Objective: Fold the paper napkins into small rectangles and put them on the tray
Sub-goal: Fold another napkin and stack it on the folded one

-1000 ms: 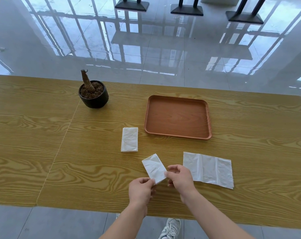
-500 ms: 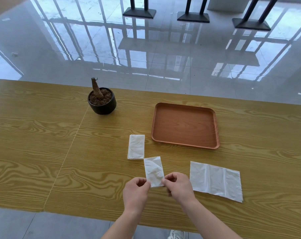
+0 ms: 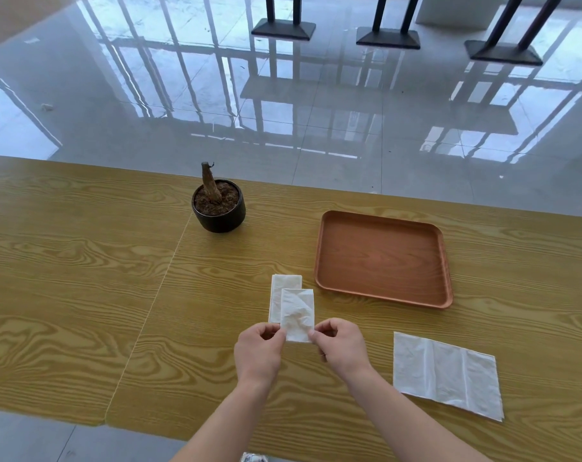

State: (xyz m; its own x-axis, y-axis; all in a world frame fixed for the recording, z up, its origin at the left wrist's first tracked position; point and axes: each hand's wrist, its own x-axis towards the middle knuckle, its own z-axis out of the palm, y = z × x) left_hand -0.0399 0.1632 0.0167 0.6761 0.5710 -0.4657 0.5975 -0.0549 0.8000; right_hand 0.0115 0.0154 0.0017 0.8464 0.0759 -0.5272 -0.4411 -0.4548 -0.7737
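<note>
A small folded white napkin (image 3: 298, 315) is held by its near corners, my left hand (image 3: 259, 353) pinching the left one and my right hand (image 3: 341, 348) the right. It overlaps another folded napkin (image 3: 277, 295) that lies flat on the wooden table just beyond. The brown tray (image 3: 383, 258) sits to the right of these, with nothing on it. A larger, partly unfolded napkin (image 3: 446, 373) lies flat on the table to the right of my right hand.
A black pot with a bare stem (image 3: 218, 208) stands at the back, left of the tray. The table's near edge (image 3: 142, 428) runs below my forearms. Glossy floor and black table bases (image 3: 388, 38) lie beyond the far edge.
Both hands have carried the small folded napkin forward and straightened it, so it now overlaps the folded napkin lying on the table. The camera has tilted, shifting everything lower in view.
</note>
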